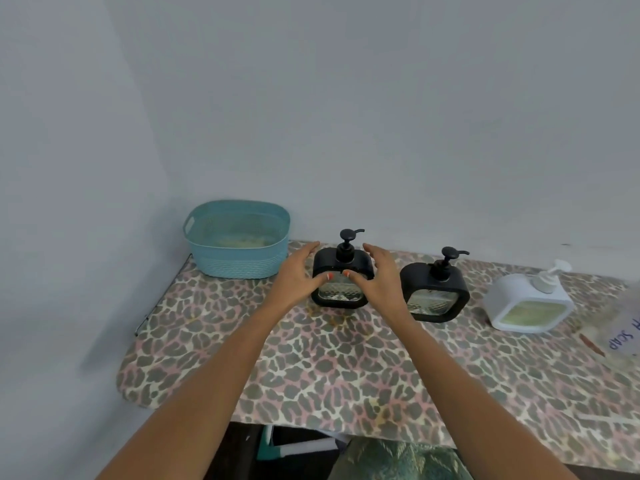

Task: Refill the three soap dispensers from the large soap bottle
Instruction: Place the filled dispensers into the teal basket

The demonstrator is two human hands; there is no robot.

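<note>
Left hand [296, 277], right hand [379, 277], straight spread fingers [306, 251] either side of rounded-square black dispenser [360, 263] on leopard-print cloth [329, 368].

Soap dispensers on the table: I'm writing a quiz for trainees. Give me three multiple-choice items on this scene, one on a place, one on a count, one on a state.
1. Where does the teal basket stand?
A. At the left end of the table. B. At its right end. C. Under it.
2. How many dispensers are black?
A. One. B. Two. C. Three.
3. The pump of the left black dispenser is:
A. lying on the table. B. in the basket. C. fitted on top.

Answers:
1 A, it sits left of every dispenser.
2 B, that one and the middle black dispenser; the third is the white dispenser.
3 C, it stands upright between the left hand and the right hand.
</note>
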